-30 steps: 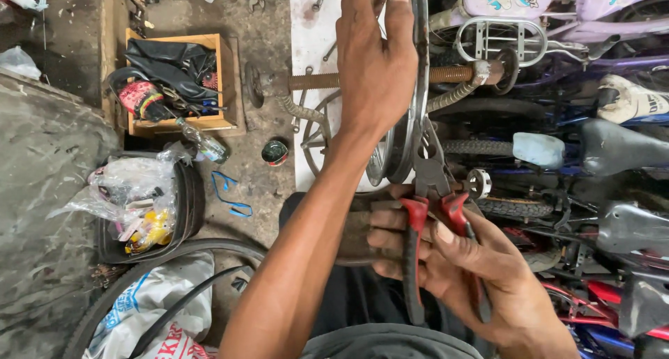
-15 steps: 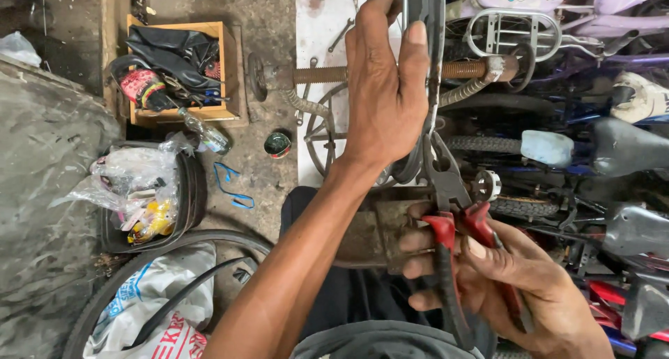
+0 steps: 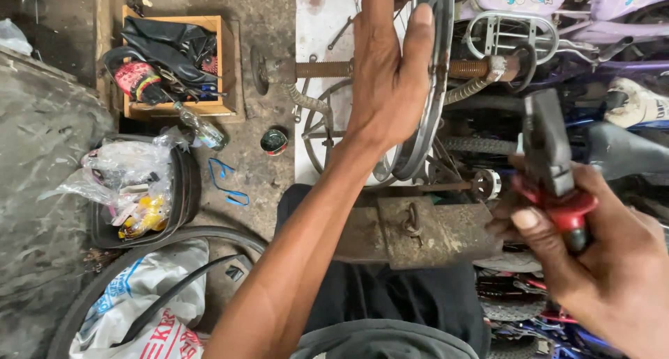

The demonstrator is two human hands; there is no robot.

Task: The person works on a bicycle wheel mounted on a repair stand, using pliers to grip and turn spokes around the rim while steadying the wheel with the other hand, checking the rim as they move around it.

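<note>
We find the left hand [image 3: 390, 73] closed around the upper part of a bare metal wheel rim [image 3: 428, 108], thumb on the near side and fingers wrapped over the far edge, holding the rim upright above a rusty metal block [image 3: 418, 233] at the person's lap. The right hand [image 3: 592, 254] is clenched on the red handles of a pair of pliers [image 3: 550, 164], whose dark head points upward, well clear of the rim; we cannot tell whether its tips meet. Packaging on the floor, left side: a white printed sack [image 3: 139, 310] with red and blue lettering lies at the lower left, partly inside a black tyre [image 3: 150, 251]; above it a black tub [image 3: 178, 192] holds clear plastic bags [image 3: 122, 167] with yellow contents. A wooden box [image 3: 212, 66] at the upper left contains black rubber pieces and a striped red item. A clear plastic bottle [image 3: 202, 130] lies just below the box, a small round green tin [image 3: 274, 142] stands near it, and a blue strap [image 3: 226, 181] lies between tub and tin. The surface is grimy grey concrete [image 3: 258, 25]. To the right, bicycles [image 3: 599, 66] crowd together, one with a pale lilac frame.
</note>
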